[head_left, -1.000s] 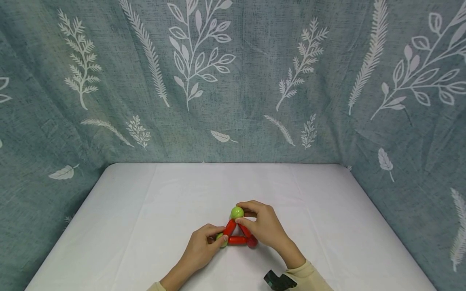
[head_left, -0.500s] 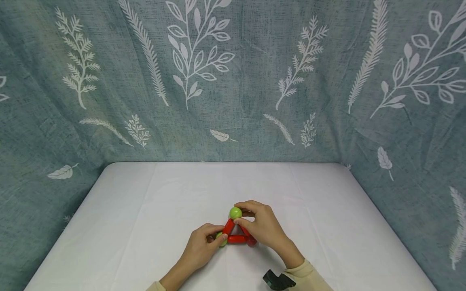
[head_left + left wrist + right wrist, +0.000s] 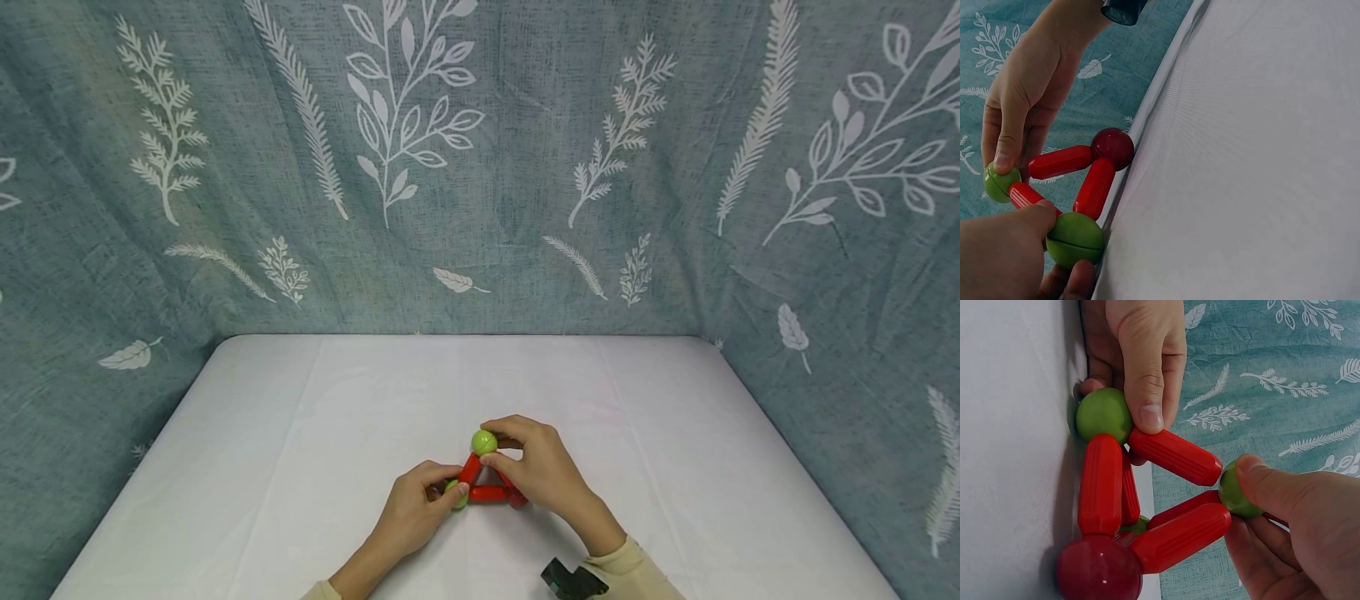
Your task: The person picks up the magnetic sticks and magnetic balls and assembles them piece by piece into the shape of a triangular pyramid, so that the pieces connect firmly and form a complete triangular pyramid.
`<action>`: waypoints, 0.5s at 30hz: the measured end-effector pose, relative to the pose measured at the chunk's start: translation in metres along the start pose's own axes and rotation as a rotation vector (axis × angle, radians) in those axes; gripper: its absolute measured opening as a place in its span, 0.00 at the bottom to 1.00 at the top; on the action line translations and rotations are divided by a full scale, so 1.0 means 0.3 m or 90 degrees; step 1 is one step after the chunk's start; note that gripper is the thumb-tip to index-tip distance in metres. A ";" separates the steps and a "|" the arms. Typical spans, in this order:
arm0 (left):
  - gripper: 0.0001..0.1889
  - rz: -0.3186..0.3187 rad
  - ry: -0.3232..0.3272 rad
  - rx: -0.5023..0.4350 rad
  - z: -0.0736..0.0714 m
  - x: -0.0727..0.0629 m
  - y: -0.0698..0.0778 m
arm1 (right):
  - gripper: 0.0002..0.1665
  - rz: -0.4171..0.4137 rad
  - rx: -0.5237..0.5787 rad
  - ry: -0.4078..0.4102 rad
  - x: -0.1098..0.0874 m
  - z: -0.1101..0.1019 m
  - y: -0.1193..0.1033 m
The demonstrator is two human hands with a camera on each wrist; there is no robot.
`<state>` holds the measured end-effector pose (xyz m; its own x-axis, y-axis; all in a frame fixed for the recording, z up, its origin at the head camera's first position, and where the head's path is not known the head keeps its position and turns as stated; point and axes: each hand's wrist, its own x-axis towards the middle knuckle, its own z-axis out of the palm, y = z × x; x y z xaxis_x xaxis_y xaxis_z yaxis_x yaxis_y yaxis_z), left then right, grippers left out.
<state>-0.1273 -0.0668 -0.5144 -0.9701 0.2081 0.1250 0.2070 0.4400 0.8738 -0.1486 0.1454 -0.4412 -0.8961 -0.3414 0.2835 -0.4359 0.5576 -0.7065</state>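
Note:
A ball-and-rod toy frame of red rods and coloured balls stands on the white table. My left hand grips its left corner, thumb and fingers about a green ball and the end of a red rod. At the top corner my right hand pinches another green ball between thumb and fingers. A dark red ball forms the lower right corner, partly behind the right hand in the head view. In the right wrist view, one more green ball shows partly behind the rods.
The white-covered table extends around both hands. A teal curtain with white leaf prints hangs behind and at the sides. A black wrist device sits by the right sleeve.
The top green ball, with my right hand on it, has shifted slightly left and a little down. My left hand has barely moved and keeps its grip.

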 end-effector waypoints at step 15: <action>0.13 0.006 0.007 -0.004 0.000 -0.003 0.003 | 0.23 -0.015 0.015 -0.022 0.003 -0.006 -0.002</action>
<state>-0.1263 -0.0667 -0.5136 -0.9694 0.2030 0.1376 0.2150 0.4333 0.8752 -0.1491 0.1460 -0.4394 -0.8819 -0.3808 0.2778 -0.4545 0.5307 -0.7154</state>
